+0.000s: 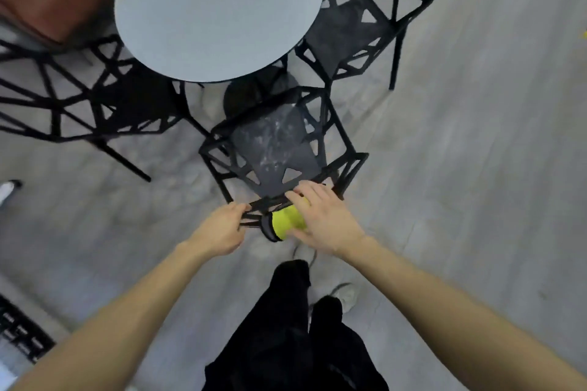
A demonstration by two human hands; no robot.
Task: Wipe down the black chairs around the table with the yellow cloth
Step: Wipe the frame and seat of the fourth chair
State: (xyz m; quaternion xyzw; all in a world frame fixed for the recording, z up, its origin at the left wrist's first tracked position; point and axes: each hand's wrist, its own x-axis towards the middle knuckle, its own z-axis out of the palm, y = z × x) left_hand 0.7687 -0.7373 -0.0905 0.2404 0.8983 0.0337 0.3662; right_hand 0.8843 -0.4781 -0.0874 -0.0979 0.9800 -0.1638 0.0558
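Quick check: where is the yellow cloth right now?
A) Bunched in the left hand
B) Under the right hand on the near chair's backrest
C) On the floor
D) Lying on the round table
B: the cloth sits under the right hand on the near chair backrest, while the left hand grips the bare frame.

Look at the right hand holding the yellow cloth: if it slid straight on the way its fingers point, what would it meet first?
Probably the near chair's seat, just beyond the backrest's top rail where the right hand presses the yellow cloth; depth is uncertain.
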